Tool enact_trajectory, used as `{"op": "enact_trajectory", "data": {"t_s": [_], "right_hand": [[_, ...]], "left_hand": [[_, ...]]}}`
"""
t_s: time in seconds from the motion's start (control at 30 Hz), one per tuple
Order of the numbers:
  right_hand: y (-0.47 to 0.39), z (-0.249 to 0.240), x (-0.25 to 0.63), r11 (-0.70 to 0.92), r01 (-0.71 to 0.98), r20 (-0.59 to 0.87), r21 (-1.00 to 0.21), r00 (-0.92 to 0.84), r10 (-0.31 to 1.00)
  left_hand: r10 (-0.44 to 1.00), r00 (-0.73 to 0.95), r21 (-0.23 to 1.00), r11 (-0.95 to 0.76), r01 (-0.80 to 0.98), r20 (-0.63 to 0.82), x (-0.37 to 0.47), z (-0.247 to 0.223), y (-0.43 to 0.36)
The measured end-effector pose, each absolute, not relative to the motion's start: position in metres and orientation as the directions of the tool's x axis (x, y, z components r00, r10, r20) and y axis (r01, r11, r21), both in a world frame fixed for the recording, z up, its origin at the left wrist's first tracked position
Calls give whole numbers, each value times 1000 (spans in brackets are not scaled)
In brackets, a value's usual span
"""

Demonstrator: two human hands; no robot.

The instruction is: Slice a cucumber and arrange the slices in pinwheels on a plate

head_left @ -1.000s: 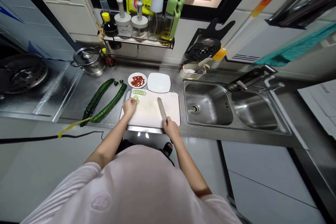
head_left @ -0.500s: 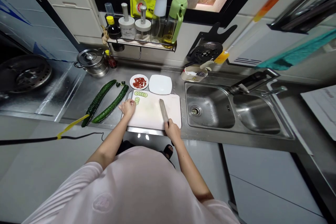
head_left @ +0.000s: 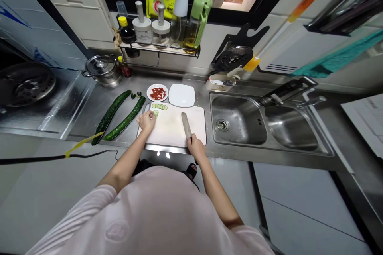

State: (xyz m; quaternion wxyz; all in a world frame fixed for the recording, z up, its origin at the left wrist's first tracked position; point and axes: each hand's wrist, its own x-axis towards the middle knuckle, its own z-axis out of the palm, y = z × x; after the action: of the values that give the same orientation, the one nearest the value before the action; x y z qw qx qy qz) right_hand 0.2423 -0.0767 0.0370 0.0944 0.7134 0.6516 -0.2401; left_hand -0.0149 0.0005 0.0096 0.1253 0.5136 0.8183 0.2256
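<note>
My left hand (head_left: 147,122) is at the left side of a white cutting board (head_left: 173,132), its fingertips pinched on cucumber slices (head_left: 156,114), which they partly cover. Just above it, a row of overlapping cucumber slices (head_left: 159,106) lies along the board's top left edge. My right hand (head_left: 196,147) is wrapped around the handle of a kitchen knife (head_left: 186,124). The blade points away from me over the right half of the board. Two whole cucumbers (head_left: 110,114) lie on the counter left of the board, with small cut ends (head_left: 133,96) near their far tips.
Behind the board stand a small plate (head_left: 149,95) of chopped red pieces (head_left: 157,94) and a white square plate (head_left: 182,95). A double sink (head_left: 239,121) is to the right. A lidded pot (head_left: 103,71) and a stove (head_left: 26,83) are left. A wall rack (head_left: 161,49) holds bottles and jars.
My left fingers have shifted slightly right over the small group of cucumber slices, covering more of them. My right hand and the knife stay in place. The view has shifted a little.
</note>
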Motion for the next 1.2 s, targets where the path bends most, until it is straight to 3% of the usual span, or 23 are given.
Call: {"op": "enact_trajectory", "data": {"t_s": [0.33,0.53,1.0,1.2], "right_hand": [[-75,40,236,-123,978,-490,-169,25,871],[-76,40,234,-118,975,-472,-190,15,882],[-75,43,235,-108,975,-476,-193,3,879],[-75,40,235,-110,973,-471,-204,1,882]], "left_hand": [[988,-154,362,137,922,21,12,12,50],[996,-89,304,88,949,-10,12,6,65],[999,-54,440,44,897,10,10,8,74],[992,-128,625,110,773,-16,15,5,64]]}}
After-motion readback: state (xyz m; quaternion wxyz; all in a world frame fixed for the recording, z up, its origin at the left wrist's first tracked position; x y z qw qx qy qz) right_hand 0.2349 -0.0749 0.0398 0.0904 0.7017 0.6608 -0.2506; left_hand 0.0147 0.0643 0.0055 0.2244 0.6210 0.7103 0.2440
